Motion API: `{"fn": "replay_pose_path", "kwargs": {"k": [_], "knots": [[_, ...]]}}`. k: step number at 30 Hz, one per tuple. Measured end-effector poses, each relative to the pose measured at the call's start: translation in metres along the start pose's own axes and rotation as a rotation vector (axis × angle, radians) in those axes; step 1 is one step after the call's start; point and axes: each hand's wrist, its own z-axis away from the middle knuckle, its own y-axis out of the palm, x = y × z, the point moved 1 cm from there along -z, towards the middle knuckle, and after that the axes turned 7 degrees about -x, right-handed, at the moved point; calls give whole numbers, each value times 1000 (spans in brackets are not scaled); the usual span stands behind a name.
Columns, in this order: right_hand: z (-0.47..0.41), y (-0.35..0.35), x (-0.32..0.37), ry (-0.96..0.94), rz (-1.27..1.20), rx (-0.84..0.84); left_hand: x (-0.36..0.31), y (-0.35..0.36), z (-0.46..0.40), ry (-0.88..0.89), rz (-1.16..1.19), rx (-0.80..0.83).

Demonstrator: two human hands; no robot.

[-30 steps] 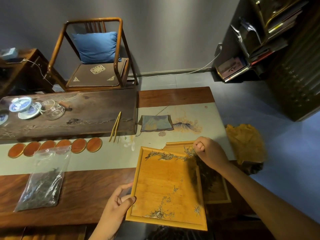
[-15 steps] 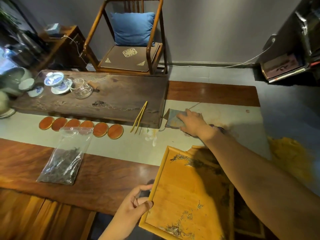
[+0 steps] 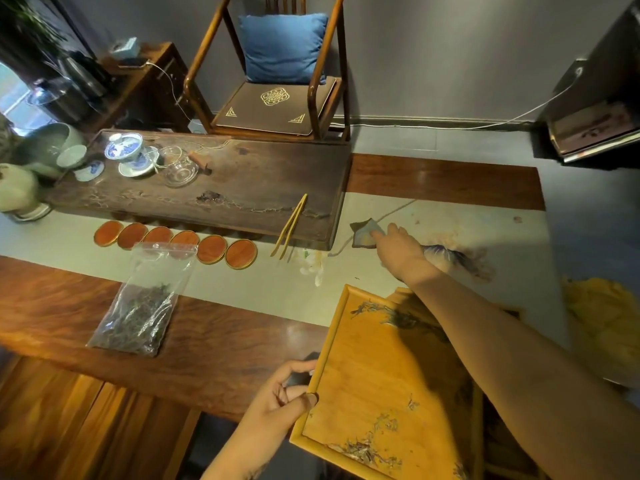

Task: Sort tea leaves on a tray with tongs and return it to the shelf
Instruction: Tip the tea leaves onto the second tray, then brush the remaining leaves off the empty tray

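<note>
1. 2 hands are busy: the left hand (image 3: 277, 396) grips the tray (image 3: 388, 386) by its left rim; tea leaves (image 3: 367, 448) lie inside at its near and far ends.
2. Beyond the tray, the right hand (image 3: 398, 247) touches a cloth (image 3: 363, 233); its grip cannot be told.
3. Tongs (image 3: 290, 226) lie left of that cloth; keep the tray level while reaching for them.

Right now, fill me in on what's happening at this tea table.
A person is working with loose tea. The left hand grips the near-left edge of a yellow wooden tray with tea leaves scattered in its corners. The right hand reaches across the table runner to a small blue-grey cloth and touches it. The bamboo tongs lie unused, leaning off the edge of the dark tea board. A clear bag of tea lies to the left.
</note>
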Motion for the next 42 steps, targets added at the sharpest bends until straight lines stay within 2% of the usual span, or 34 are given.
{"fn": "replay_pose_path", "kwargs": {"k": [7, 10, 14, 18, 25, 27, 31, 36, 42], "knots": [[64, -48, -20, 48, -382, -218, -4, 8, 6, 35, -72, 11], [104, -79, -28, 158, -575, -306, -6, 11, 9, 32, -76, 11], [174, -111, -28, 245, -844, -515, -6, 15, 12, 38, -119, 26], [238, -121, 1, 415, -790, -481, -7, 22, 20, 72, -165, 17], [250, -111, 83, 368, -547, -395, -3, 29, 38, 129, -172, -15], [242, -104, 97, 341, -411, -327, -3, 29, 41, 134, -164, -18], [235, -92, 111, 352, -343, -250, -4, 30, 43, 170, -191, -11], [237, -82, 109, 381, -247, -372, -6, 32, 46, 201, -192, -2], [233, -74, 100, 456, -446, -447, -3, 34, 48, 193, -190, -3]]}}
